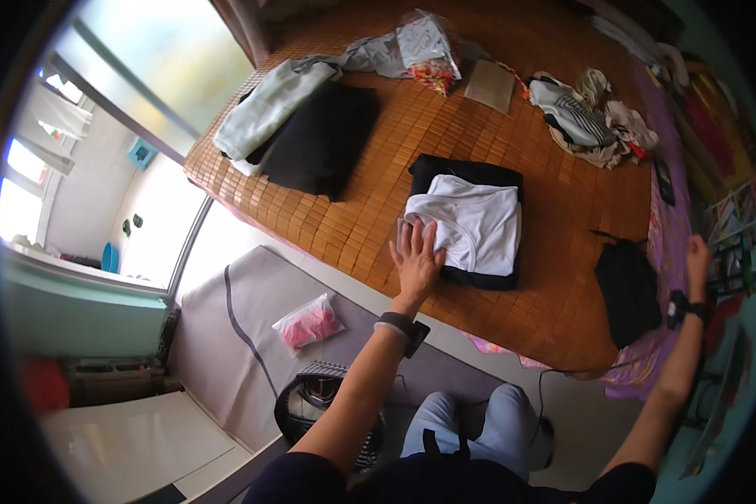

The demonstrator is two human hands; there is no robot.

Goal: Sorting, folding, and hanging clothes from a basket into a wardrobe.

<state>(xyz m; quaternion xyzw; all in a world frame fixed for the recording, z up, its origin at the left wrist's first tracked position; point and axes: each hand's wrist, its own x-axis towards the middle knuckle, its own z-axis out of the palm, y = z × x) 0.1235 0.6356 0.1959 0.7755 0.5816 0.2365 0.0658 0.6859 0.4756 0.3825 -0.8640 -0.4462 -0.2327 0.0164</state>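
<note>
My left hand (418, 259) lies with spread fingers on the left edge of a folded white garment (479, 227). That garment rests on a folded black garment (466, 169), on a bed covered by a brown tile mat (561, 208). A bit of clear plastic shows beside my left fingertips. Far to the right, my right hand (698, 249) is raised near the bed's right side with its fingers curled; whether it holds anything is too small to tell. A black cloth item (627, 293) lies on the bed to the left of my right forearm.
Black cloth (324, 138) and pale folded cloth (277, 110) lie at the bed's left. Behind are a clear plastic bag (425, 47), a brown flat piece (490, 86) and crumpled clothes (579, 116). A bag of pink cloth (309, 324) and a checked basket (302, 403) are below.
</note>
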